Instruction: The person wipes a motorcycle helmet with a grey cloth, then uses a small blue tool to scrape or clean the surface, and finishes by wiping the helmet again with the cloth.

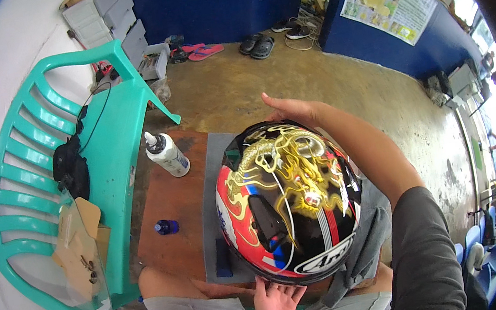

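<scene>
A motorcycle helmet (pixel 303 201), black and red with a golden dragon painted on its crown, sits on a grey cloth (pixel 213 246) over a low brown wooden table (pixel 163 196). My right hand (pixel 297 110) reaches round the helmet's far edge; its thumb sticks up and its other fingers are hidden behind the shell. At the near edge, my left hand (pixel 276 305) is palm up, its fingertips tucked against the helmet's lower rim. To the left of the helmet stand a white squeeze bottle (pixel 169 155) and a small dark blue bottle (pixel 167 227).
A green plastic bench (pixel 99 130) at the left bears a black bag (pixel 70 167) and cardboard in plastic (pixel 85 237). Grey drawers (pixel 104 18) stand behind it. Sandals (pixel 258 46) and pink flip-flops (pixel 206 52) lie on the floor. Dark grey fabric (pixel 365 252) bunches right of the helmet.
</scene>
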Tool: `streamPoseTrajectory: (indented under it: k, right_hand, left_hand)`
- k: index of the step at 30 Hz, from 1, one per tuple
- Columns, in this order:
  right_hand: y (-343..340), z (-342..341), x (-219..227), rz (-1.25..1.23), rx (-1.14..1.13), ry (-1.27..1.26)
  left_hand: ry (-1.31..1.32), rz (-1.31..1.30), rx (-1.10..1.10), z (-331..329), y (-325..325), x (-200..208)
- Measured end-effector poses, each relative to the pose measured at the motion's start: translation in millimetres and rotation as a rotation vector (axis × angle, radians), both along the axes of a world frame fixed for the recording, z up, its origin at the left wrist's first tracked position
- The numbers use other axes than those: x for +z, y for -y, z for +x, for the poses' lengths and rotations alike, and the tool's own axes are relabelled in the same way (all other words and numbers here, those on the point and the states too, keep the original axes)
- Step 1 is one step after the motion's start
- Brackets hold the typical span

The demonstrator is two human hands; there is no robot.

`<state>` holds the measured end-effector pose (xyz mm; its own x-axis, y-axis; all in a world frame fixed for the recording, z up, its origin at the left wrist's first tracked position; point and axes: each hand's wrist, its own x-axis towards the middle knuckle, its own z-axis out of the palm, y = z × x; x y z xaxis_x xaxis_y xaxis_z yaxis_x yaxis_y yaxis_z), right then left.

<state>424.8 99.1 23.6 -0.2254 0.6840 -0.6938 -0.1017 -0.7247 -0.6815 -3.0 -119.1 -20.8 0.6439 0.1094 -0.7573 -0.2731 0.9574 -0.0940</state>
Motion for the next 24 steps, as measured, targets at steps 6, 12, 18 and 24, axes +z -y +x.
streamPoseTrajectory:
  k: [6, 12, 18, 24]
  right_hand:
    - [-6.8, -10.5, 5.9, -0.045, 0.027, -0.016]
    - [0.5, -18.9, 19.7, -0.055, -0.072, 0.014]
    - [20.5, -22.5, 39.3, 0.006, -0.144, 0.037]
    - [39.3, -27.3, 38.0, -0.059, -0.243, 0.112]
  left_hand:
    - [0.026, -0.026, 0.014, -1.3, -4.3, 7.1]
    - [0.047, -0.036, 0.088, -4.0, 1.2, 0.2]
    - [0.099, 0.104, 0.122, -13.4, 11.3, -6.4]
    - [0.134, 0.161, 0.078, -17.1, 24.1, -5.6]
